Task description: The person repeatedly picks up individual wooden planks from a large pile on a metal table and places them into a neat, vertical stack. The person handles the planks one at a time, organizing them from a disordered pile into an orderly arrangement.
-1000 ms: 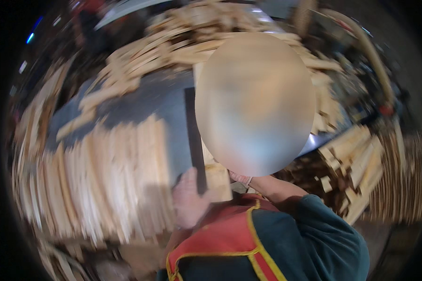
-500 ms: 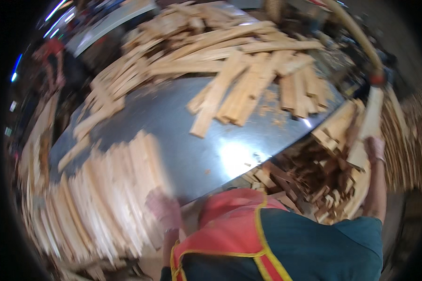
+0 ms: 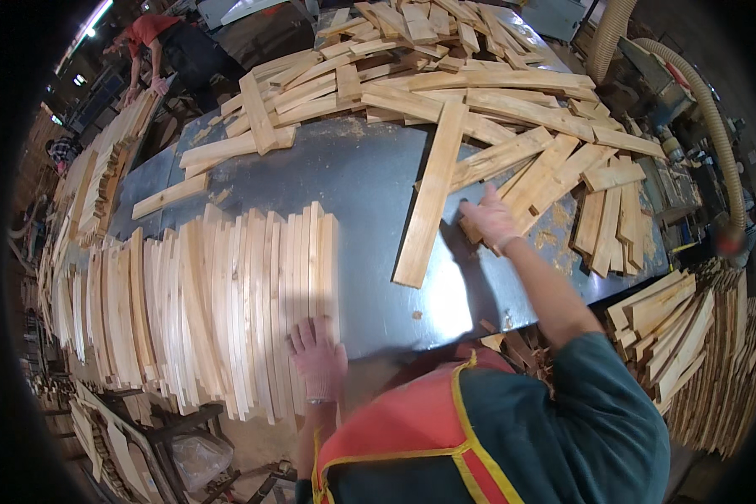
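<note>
My left hand (image 3: 317,359), in a pinkish glove, rests with fingers spread on the near right end of a long row of wooden boards (image 3: 252,294) standing on edge side by side. My right hand (image 3: 491,220), also gloved, reaches over the table to the near end of a board in the loose pile (image 3: 550,176). Its thumb and forefinger are apart, and the other fingers are partly hidden. Left of this hand, a single long board (image 3: 433,202) lies slantwise, its far end over other boards.
A dark metal table (image 3: 344,176) carries a big heap of boards (image 3: 428,42) at the back. More boards (image 3: 668,328) are stacked at the right. A ribbed hose (image 3: 714,118) hangs at far right. Another person (image 3: 164,50) bends over boards at far left.
My right hand has moved left from a board beside the offcuts at the right to the boards on the table. My left hand stays at the row's right end, fingers now spread.
</note>
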The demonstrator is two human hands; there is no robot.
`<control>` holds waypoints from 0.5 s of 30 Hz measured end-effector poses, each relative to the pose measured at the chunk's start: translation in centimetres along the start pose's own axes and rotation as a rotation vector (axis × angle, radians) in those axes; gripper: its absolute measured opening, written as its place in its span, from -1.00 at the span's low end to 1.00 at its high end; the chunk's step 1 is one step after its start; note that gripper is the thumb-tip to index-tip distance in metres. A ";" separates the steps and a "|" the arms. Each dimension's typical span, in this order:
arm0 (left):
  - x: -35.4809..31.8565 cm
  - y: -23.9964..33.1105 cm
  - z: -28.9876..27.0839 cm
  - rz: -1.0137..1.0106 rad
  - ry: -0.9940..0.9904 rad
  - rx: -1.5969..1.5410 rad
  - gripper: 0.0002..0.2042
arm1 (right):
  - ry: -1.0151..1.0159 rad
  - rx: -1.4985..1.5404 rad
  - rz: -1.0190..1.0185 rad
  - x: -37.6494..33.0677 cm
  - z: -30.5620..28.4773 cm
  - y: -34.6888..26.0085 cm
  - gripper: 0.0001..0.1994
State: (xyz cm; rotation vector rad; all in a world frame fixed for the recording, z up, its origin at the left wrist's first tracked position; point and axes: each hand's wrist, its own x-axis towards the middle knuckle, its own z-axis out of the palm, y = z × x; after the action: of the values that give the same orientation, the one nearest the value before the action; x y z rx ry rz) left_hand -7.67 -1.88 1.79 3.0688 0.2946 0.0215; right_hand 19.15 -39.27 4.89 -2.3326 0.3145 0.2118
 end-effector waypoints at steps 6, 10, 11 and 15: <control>-0.5 -0.9 2.3 -0.027 0.006 -0.028 -0.23 | -0.283 0.429 0.055 0.8 12.5 -4.3 -0.35; 0.3 -0.1 1.0 -0.085 -0.081 -0.113 -0.20 | -0.602 0.204 -0.127 -10.2 16.6 -4.4 -0.33; 0.6 0.4 0.6 -0.135 -0.107 -0.128 -0.20 | -0.823 0.109 -0.279 -12.6 16.4 -6.0 -0.48; 2.2 3.3 1.2 -0.117 -0.066 -0.029 -0.23 | -1.141 -0.160 -0.590 -12.2 14.8 -8.8 -0.52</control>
State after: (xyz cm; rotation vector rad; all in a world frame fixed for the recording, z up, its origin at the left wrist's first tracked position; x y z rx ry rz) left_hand -4.90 -4.79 0.86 3.0109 0.4648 -0.0799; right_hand 9.13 -20.71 3.43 -1.9599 -0.9465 1.1980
